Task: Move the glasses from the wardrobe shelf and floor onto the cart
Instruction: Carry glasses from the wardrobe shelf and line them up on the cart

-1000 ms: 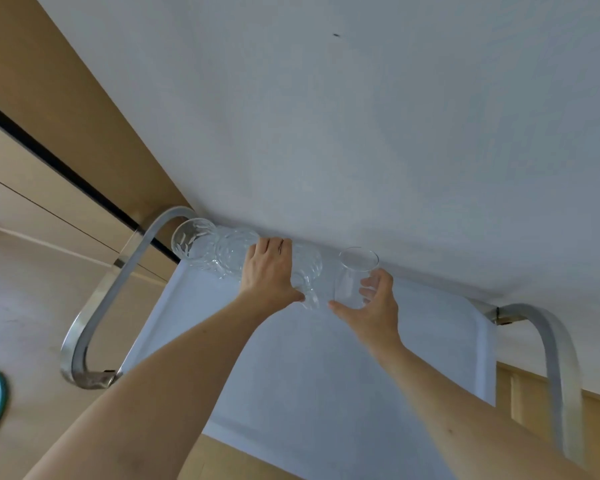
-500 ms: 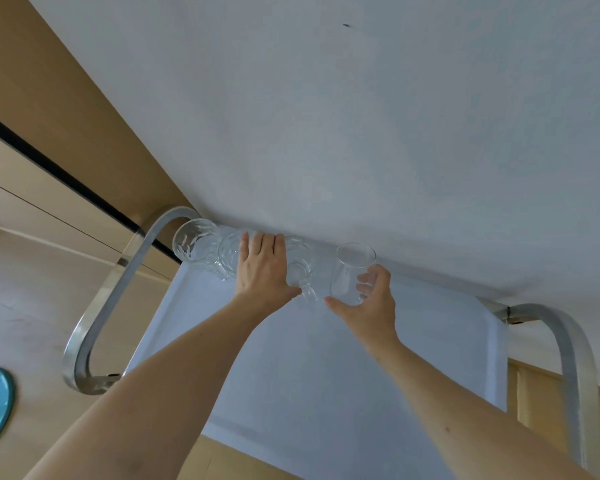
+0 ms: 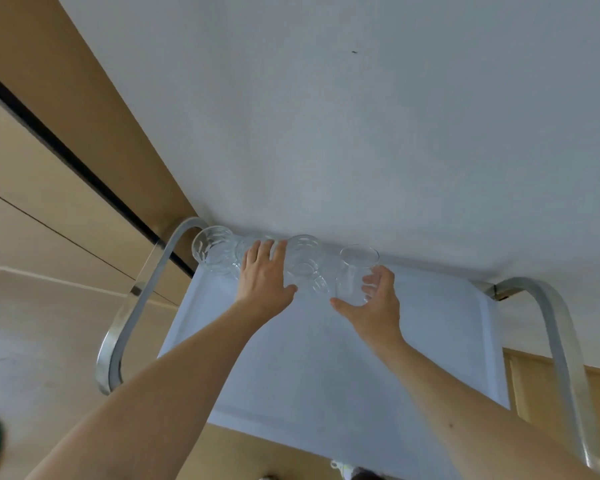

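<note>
Your right hand [image 3: 373, 304] grips the plain glass [image 3: 355, 273] upright at the cart [image 3: 430, 341] top's far edge, probably touching down; your left hand [image 3: 264, 277] rests flat beside the patterned glasses [image 3: 213, 249].

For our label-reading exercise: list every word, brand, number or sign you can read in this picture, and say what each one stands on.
None can be read. The glasses, such as the plain glass that the right hand holds, the cart tray, its metal handles and the white wall carry no print. The wall shows only a small dark speck.
</note>
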A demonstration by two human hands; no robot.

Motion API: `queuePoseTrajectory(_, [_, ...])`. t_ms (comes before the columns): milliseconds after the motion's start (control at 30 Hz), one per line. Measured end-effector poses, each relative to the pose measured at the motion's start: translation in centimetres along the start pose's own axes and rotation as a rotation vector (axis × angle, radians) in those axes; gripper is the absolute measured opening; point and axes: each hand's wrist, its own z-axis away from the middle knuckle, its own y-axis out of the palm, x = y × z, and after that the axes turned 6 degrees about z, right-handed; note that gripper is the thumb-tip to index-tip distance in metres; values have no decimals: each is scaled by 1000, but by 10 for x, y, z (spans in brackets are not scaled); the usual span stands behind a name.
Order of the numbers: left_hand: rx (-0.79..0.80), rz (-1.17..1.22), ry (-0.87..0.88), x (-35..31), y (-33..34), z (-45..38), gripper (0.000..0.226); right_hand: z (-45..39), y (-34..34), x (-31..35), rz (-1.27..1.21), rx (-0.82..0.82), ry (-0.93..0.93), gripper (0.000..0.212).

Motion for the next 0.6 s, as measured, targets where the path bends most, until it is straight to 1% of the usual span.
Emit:
queuePoseTrajectory(133, [-17,3,35,13,-22,24,90,36,5,16,-15,-59,-5,90])
queuePoseTrajectory(400, [-79,25,98,44,-61,80,80,108,26,45,-35,-121,-38,91])
queuePoseTrajectory(600, [-68,80,111,61,-62,115,79,160,37,50,-6,-140,-44,91])
